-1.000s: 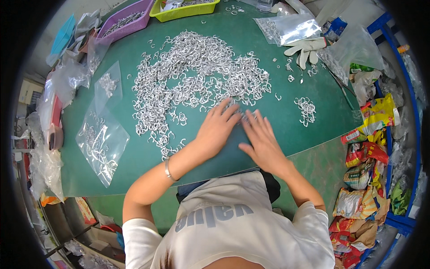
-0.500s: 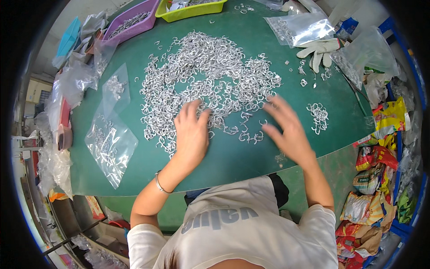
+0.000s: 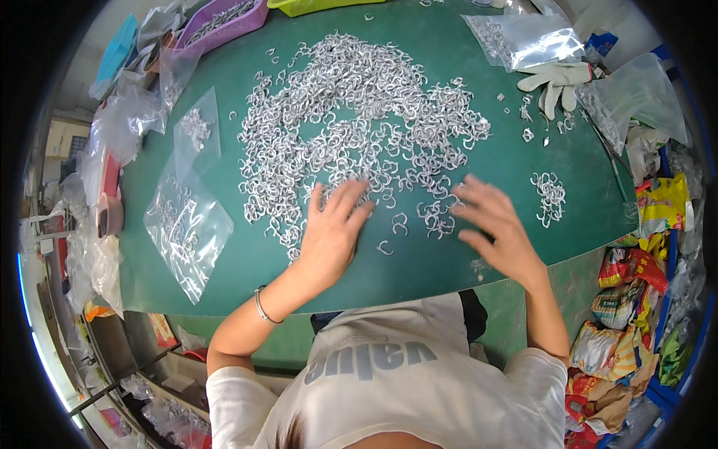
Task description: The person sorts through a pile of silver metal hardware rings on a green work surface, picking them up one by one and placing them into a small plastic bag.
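Note:
A broad heap of small silvery open metal rings [image 3: 351, 82] spreads over the green table [image 3: 419, 280]. My left hand [image 3: 331, 232] rests at the heap's near edge, fingers spread among the rings and gripping none that I can see. On the right, my right hand [image 3: 499, 233] has its fingers apart and slightly curled. Its fingertips are blurred, beside a small cluster of rings [image 3: 436, 217]. Between the hands lie a few loose rings [image 3: 400, 223]. Farther right sits a separate small group of rings [image 3: 548, 200].
Clear plastic bags holding small parts [image 3: 187, 239] lie on the left. At the back stand a purple tray [image 3: 247, 22] and a yellow-green tray [image 3: 314, 6]. A white glove [image 3: 555, 81] and another clear bag [image 3: 527, 37] occupy the far right. Colourful packages [image 3: 624, 269] fill a side shelf.
Rings near my right hand have gathered into a cluster, and the loose rings between my hands have shifted. My left fingers have spread wider. The whole view has shifted slightly.

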Action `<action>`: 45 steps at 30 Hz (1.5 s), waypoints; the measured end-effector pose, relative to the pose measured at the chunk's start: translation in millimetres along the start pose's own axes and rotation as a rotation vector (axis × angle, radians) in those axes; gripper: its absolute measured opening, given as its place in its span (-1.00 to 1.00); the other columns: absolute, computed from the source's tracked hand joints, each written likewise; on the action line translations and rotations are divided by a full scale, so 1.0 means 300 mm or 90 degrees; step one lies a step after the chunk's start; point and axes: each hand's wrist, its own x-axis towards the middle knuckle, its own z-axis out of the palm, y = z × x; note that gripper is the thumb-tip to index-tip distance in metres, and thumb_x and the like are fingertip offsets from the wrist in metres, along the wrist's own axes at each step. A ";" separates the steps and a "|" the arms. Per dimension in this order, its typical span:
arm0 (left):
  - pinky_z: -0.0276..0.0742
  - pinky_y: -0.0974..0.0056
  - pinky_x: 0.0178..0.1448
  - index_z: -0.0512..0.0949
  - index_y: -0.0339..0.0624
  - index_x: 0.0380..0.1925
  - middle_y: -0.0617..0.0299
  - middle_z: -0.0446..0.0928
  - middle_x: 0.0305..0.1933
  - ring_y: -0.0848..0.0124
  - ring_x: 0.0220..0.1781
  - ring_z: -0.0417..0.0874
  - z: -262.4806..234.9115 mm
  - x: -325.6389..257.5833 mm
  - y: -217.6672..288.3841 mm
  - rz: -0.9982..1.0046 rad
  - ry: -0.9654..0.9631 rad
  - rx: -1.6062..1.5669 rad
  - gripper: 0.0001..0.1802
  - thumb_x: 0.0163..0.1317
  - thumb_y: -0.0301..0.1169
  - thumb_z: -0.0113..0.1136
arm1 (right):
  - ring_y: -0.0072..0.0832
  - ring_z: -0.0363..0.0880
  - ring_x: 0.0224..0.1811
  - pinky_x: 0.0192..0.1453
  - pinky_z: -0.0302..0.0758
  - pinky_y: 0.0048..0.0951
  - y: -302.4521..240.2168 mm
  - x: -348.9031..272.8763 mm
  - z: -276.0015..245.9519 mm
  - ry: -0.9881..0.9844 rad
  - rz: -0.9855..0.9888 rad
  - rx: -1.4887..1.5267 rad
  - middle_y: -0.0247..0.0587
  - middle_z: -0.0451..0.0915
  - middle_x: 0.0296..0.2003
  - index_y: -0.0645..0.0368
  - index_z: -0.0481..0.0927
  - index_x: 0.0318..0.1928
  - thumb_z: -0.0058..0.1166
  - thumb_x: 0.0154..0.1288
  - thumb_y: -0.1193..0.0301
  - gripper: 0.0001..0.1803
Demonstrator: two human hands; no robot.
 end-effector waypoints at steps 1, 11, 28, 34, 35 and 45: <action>0.04 -0.22 0.40 0.42 -0.13 0.15 0.09 0.21 0.37 0.04 0.42 0.18 -0.002 0.007 0.008 -0.035 0.024 0.005 -0.47 0.12 -0.44 0.21 | -0.06 0.07 0.44 0.43 0.05 0.00 0.008 0.004 -0.002 0.075 0.027 0.015 -0.08 0.20 0.36 0.11 0.44 0.20 0.20 0.18 0.31 -0.45; -0.01 -0.34 0.38 0.41 -0.11 0.19 0.09 0.18 0.42 0.12 0.46 0.14 0.013 -0.030 0.034 0.014 -0.018 0.015 -0.45 0.12 -0.51 0.14 | -0.08 0.07 0.44 0.42 0.03 0.07 -0.141 0.032 0.094 -0.094 -0.040 -0.102 -0.10 0.22 0.33 0.04 0.45 0.19 0.23 0.14 0.29 -0.43; -0.07 -0.49 0.31 0.38 -0.14 0.20 0.03 0.17 0.41 0.06 0.46 0.14 0.029 -0.071 0.025 -0.033 0.023 0.008 -0.48 0.21 -0.39 0.15 | -0.08 0.10 0.42 0.39 0.13 0.04 -0.214 0.089 0.155 -0.086 -0.115 -0.135 -0.07 0.22 0.34 0.19 0.44 0.15 0.25 0.11 0.28 -0.41; 0.13 -0.26 0.36 0.47 -0.32 0.07 -0.03 0.34 0.28 0.03 0.35 0.32 -0.075 -0.202 -0.017 -0.072 0.100 -0.093 -0.57 0.14 -0.65 0.05 | -0.15 0.27 0.33 0.36 0.18 -0.02 -0.196 -0.017 0.119 0.014 -0.088 0.000 -0.17 0.44 0.16 0.17 0.58 -0.02 0.23 0.11 0.42 -0.62; 0.23 -0.20 0.30 0.47 -0.33 0.05 -0.05 0.39 0.22 0.03 0.29 0.39 -0.070 -0.243 -0.002 -0.083 0.164 -0.159 -0.59 0.15 -0.67 0.03 | -0.14 0.30 0.31 0.35 0.19 -0.03 -0.186 -0.024 0.128 0.059 -0.055 0.022 -0.16 0.47 0.13 0.18 0.60 -0.04 0.23 0.10 0.44 -0.64; 0.48 0.25 -0.06 0.48 -0.36 -0.09 0.08 0.58 -0.15 0.31 -0.18 0.54 0.553 -1.101 0.190 -0.961 0.084 -0.672 -0.73 0.40 -0.38 -0.07 | -0.09 0.28 0.30 0.28 0.16 0.07 -0.226 0.076 0.150 -0.010 -0.115 0.009 -0.19 0.42 0.17 0.13 0.60 -0.07 0.26 0.04 0.48 -0.63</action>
